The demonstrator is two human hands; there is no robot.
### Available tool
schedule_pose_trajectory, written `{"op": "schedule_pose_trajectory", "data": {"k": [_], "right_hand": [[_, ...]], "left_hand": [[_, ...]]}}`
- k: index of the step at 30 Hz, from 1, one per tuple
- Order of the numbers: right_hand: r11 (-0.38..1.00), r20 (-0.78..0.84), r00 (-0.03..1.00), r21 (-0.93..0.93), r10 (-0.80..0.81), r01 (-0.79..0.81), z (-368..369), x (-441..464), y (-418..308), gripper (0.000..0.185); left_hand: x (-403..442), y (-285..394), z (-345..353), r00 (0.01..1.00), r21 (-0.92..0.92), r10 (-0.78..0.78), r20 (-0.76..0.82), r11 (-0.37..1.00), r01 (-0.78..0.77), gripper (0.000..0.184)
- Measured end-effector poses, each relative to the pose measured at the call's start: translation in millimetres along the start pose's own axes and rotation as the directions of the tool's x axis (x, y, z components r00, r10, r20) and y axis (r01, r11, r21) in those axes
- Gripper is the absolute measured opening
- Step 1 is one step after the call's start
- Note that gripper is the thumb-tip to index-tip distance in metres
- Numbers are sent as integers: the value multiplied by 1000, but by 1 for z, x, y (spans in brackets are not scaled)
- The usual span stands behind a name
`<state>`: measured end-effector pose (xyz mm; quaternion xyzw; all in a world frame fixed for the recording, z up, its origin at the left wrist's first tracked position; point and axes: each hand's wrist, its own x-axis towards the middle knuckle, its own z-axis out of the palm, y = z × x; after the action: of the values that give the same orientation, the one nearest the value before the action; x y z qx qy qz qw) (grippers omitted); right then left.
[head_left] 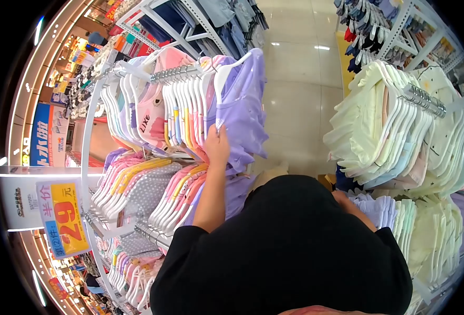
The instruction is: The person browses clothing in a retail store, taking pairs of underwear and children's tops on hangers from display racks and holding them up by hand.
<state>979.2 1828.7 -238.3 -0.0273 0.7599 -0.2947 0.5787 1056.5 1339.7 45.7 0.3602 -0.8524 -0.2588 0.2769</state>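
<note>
Left hand is pinching the white hanger of a purple garment at the rack's aisle-side edge; right hand is reaching low, mostly hidden, grip unreadable.

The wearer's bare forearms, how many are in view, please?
2: the left forearm, reaching to a purple top on a white hanger, and the right forearm, partly hidden by the black shirt.
</note>
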Motion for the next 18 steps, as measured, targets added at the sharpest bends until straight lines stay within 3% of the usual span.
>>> {"op": "schedule_pose_trajectory", "data": {"k": [2,4,8,13,16,18], "right_hand": [[962,41,997,263,60,-68,-3,-15,-31,41],[786,115,984,592,137,-179,-8,-14,-49,44],[817,108,994,572,14,-74,-18,48,-53,62],[765,60,976,632,-209,125,-24,25,-165,101],[748,-81,951,599,-297,285,-47,22,-223,116],[718,-304,882,512,-361,471,-59,30,-255,112]], "left_hand": [[2,-4,-18,985,78,167,-38,983,-164,21],[6,-8,-34,956,177,270,-117,953,-248,18],[24,-17,-60,850,364,448,-278,868,-338,22],[55,4,-77,785,132,471,-402,878,-460,17],[69,8,-76,809,61,439,-391,889,-453,12],[75,17,-76,822,2,444,-357,880,-474,12]]}}
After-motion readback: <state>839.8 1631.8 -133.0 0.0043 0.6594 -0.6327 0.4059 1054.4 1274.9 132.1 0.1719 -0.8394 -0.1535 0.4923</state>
